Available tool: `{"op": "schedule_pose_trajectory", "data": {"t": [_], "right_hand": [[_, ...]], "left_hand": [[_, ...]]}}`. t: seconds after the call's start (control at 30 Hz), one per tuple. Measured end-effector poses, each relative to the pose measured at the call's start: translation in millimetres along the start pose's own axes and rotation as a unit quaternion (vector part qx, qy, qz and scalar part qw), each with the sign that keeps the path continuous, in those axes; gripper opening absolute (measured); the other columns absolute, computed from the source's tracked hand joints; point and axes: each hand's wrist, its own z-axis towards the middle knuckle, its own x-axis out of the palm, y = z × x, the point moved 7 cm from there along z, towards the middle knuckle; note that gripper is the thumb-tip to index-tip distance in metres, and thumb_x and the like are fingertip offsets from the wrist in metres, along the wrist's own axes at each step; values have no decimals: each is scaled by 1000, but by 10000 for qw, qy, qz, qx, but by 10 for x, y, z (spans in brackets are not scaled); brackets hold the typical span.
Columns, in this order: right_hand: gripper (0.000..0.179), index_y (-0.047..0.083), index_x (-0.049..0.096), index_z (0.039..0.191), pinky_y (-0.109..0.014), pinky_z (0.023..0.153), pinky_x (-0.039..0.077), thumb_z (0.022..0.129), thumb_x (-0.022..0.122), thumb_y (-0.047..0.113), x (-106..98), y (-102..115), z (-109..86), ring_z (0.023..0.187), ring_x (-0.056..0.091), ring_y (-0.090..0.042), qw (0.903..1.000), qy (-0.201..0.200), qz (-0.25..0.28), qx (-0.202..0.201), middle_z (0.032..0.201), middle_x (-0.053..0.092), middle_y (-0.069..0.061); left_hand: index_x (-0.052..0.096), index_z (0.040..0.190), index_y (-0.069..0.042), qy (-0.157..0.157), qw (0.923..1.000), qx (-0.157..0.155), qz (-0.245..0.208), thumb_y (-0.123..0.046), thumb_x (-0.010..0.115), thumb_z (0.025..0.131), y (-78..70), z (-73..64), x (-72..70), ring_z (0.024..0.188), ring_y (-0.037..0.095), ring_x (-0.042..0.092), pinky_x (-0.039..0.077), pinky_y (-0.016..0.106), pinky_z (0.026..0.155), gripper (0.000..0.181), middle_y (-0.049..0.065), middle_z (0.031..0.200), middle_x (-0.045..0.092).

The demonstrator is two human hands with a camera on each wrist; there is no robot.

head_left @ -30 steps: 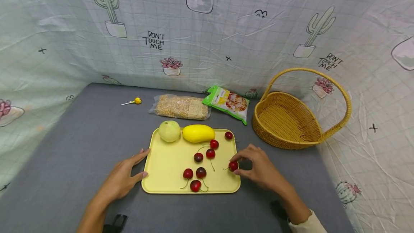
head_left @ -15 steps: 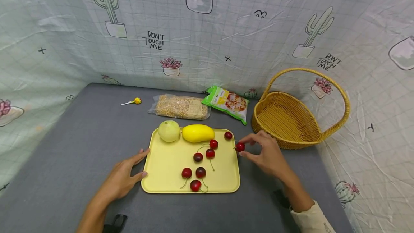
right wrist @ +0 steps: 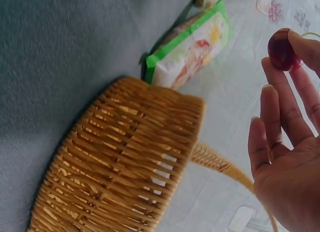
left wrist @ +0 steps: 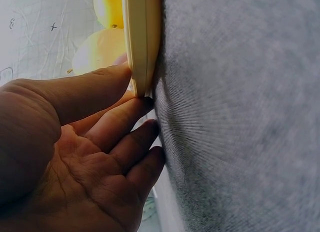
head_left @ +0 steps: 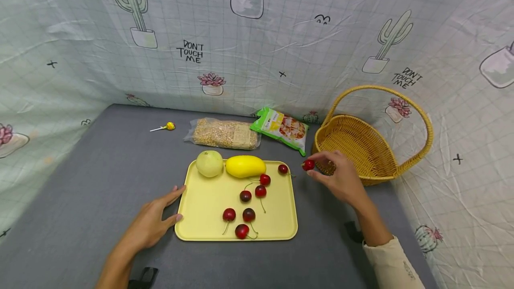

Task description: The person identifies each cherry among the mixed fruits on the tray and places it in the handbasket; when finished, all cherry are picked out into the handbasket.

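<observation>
My right hand (head_left: 341, 178) pinches a dark red cherry (head_left: 308, 165) between thumb and fingertips, raised in front of the wicker basket (head_left: 375, 178). In the right wrist view the cherry (right wrist: 283, 50) shows its green stem, partly behind the thumb. With thumb and index finger spread, my left hand (head_left: 149, 223) rests against the left edge of a pale yellow tray (head_left: 205, 204); the left wrist view shows its fingertips touching the tray rim (left wrist: 142, 46). On the tray lie several cherries (head_left: 260, 191), a yellow mango-shaped fruit (head_left: 246, 166) and a round pale green fruit (head_left: 209, 163).
Behind the tray lie a clear bag of yellow kernels (head_left: 225, 133), a green and white food packet (head_left: 283, 129) and a yellow lollipop (head_left: 170, 126). The basket's tall handle (head_left: 428, 130) arches over it. A printed cloth (head_left: 249, 57) hangs along the table's back edge.
My right hand has lifted the cherry off the tray's right side and carried it up and right toward the basket. My left hand stays at the tray's edge.
</observation>
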Motion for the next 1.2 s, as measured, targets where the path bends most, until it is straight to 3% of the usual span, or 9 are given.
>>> {"op": "schedule_pose_trajectory", "data": {"t": [0.3,0.53,0.87,1.03,1.2], "right_hand": [[33,14,79,115,-50,84,52,85,92,16,-73,-169,149,93,63,-28,9991,-401,153,2,105,77,-10],[32,13,78,116,-39,88,50,87,90,17,-126,-329,276,98,64,-24,9980,-574,215,171,108,76,-10],[30,9,77,118,-45,92,51,91,87,18,-189,-607,469,102,67,-33,9956,-716,440,407,113,77,-14],[29,10,77,119,-35,91,50,93,85,20,-206,-742,541,103,68,-31,9944,-688,526,600,115,77,-15],[29,9,77,119,-33,90,53,93,85,21,-213,-892,606,103,69,-32,9929,-688,492,835,115,78,-15]], "left_hand": [[46,163,-13,72,9999,-4,-111,-10,81,94,8,-14,6,147,51,46,45,72,110,77,29,160,46],[46,163,-12,53,9999,41,-139,-9,80,93,7,-17,0,147,51,46,44,72,111,77,30,160,46],[45,163,-14,93,9998,-16,-181,-10,80,94,7,-8,-6,148,51,45,44,73,111,78,29,161,45],[46,163,-14,52,9998,16,-175,-10,80,94,14,-10,-17,148,51,46,44,72,111,78,29,161,45],[46,163,-14,34,9998,33,-172,-9,80,94,9,-6,-34,148,51,46,44,72,111,78,28,161,46]]}}
